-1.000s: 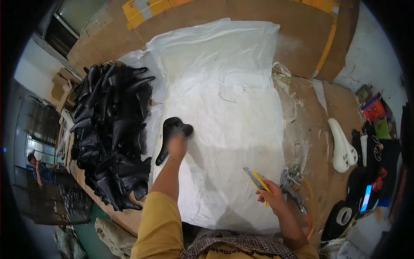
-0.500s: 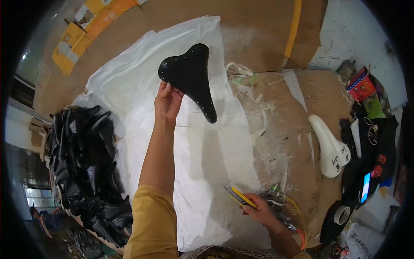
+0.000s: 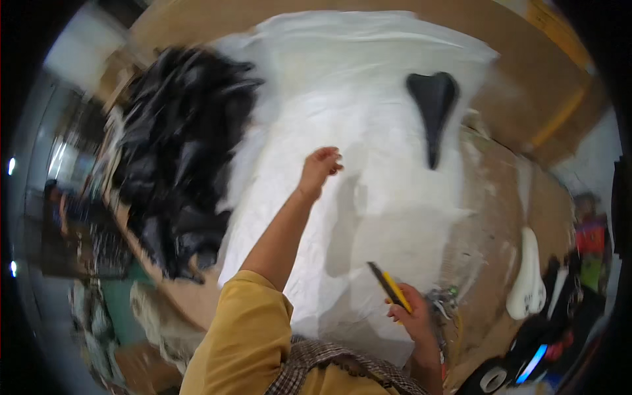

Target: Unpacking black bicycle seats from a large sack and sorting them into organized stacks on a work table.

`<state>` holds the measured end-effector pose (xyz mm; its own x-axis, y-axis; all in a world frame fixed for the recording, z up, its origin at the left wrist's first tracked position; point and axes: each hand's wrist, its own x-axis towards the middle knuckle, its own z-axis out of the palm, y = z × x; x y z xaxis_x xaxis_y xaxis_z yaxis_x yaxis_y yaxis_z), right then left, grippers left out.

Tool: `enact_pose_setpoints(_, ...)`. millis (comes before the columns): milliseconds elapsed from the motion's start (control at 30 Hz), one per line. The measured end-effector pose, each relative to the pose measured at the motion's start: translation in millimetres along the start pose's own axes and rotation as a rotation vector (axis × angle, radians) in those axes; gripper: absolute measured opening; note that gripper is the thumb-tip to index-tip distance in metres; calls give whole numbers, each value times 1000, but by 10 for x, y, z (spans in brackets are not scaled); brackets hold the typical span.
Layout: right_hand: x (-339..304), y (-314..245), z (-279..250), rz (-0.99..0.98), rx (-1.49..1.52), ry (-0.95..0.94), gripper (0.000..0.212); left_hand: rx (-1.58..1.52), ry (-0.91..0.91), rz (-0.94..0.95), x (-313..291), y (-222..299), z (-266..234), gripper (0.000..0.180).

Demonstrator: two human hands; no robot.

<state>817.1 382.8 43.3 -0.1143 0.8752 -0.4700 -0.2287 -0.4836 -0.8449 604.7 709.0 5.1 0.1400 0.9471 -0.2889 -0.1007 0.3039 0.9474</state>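
Observation:
My left hand (image 3: 320,170) is over the white sheet (image 3: 382,243), a little blurred, its fingers loosely bent and apart with nothing in them. Beyond it to the right, a black bicycle saddle (image 3: 433,108) lies on the sheet, its narrow nose toward me. Closed around a yellow-and-black utility knife (image 3: 395,293) is my right hand (image 3: 416,316), low on the right side. The knife's tip points away from me and to the left, above the sheet.
A large heap of black saddle covers (image 3: 184,145) fills the left side of the table. Metal tools (image 3: 444,299) lie beside my right hand. Farther right are a white saddle (image 3: 528,280), a lit phone (image 3: 532,363) and a roll of tape (image 3: 492,380).
My left hand has let go of the black saddle, which now lies on the sheet, and has drawn away from it. The view has turned left. The knife stays in my right hand.

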Motion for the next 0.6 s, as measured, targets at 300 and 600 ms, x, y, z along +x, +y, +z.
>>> enact_pose_setpoints(300,70,-119,1301,83,-260,-431,52,-65,974,-62,-3823,-446,-3174,16)
enact_pose_setpoints(600,-225,392,3623,23,-559,-813,53,-274,1594,89,-6713,-1172,-4227,14)
